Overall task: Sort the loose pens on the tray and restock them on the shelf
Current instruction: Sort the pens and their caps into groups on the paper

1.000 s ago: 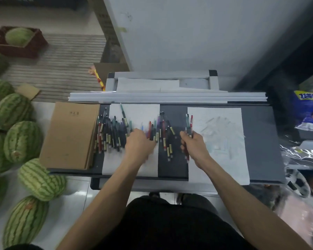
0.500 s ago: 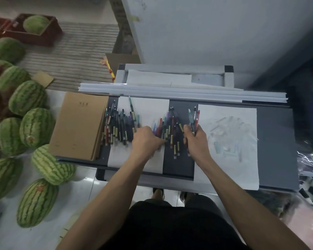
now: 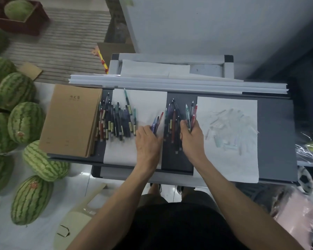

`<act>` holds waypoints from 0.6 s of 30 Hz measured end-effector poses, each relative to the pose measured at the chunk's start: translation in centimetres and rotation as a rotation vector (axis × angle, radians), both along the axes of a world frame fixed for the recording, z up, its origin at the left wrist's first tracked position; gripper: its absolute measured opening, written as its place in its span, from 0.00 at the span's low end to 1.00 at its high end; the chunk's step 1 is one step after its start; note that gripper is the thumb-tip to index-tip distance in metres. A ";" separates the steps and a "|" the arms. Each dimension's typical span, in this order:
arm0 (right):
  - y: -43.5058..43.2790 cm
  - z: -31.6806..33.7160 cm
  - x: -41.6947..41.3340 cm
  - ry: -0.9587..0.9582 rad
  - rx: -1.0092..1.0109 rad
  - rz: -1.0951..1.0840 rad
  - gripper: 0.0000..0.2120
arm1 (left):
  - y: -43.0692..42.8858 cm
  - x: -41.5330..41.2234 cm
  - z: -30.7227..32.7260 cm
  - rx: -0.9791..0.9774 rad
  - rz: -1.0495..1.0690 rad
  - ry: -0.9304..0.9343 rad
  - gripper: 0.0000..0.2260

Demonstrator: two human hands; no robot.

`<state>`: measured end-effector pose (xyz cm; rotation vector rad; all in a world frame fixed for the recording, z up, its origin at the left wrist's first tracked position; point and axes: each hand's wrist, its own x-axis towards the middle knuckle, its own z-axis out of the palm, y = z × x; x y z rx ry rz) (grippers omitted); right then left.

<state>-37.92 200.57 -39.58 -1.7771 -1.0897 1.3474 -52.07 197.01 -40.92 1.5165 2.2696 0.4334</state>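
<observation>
In the head view, your right hand (image 3: 192, 138) was clenched around a small pen bundle (image 3: 191, 112) at the left edge of the scribbled paper sheet (image 3: 229, 159) on the dark tray (image 3: 276, 134). The green and red tips fanned out above the knuckles and the lower ends were hidden in the fist. Your left hand (image 3: 147, 139) lay knuckles-up over a few purple and red pens (image 3: 157, 120); its fingertips were hidden, so you could not tell whether it grasped or merely pressed them. Other loose pens lay on the tray as a left group (image 3: 116, 121) just beside the brown notebooks (image 3: 70, 120) and a middle group (image 3: 172, 121) between your hands, with labels too blurred to read.
</observation>
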 end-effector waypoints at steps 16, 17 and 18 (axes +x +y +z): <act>-1.6 2.1 -4.8 0.114 0.329 -0.139 0.18 | 0.4 -2.2 1.1 0.483 0.011 -0.591 0.09; -1.9 2.0 -5.6 0.131 0.376 -0.149 0.20 | 0.6 -2.5 0.8 0.536 -0.006 -0.598 0.10; -2.1 1.8 -6.3 0.144 0.420 -0.165 0.22 | 0.9 -2.9 0.3 0.580 -0.018 -0.597 0.12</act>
